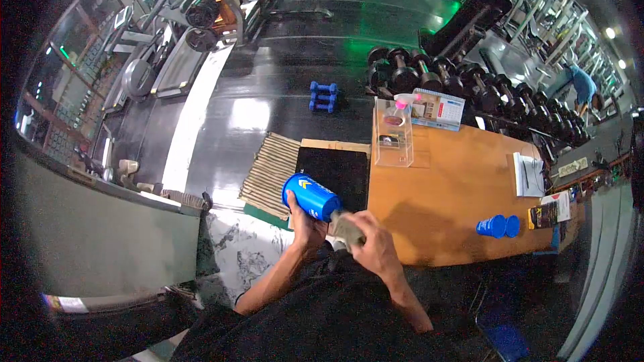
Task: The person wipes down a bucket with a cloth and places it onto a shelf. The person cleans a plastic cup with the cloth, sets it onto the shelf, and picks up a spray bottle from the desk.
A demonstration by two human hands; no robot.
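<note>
A blue cup (312, 196) with yellow and white print is tilted in front of my body. My left hand (307, 229) wraps round it from below, with the thumb along its side. In my right hand (378, 247) is a bunched greyish cloth (347, 229), pressed against the cup's lower right end. Fingers and cloth partly hide that end. Off to the right, another blue cup (492, 226) lies on the wooden table, with a round blue piece (512, 226) against it.
The wooden table (436, 191) also bears a clear acrylic box (392, 154), a pink-headed spray bottle (405, 101), a desk calendar (439, 108) and a notebook (528, 175). Blue dumbbells (323, 97) rest on the floor near a striped mat (270, 169). A person (581, 86) is far right.
</note>
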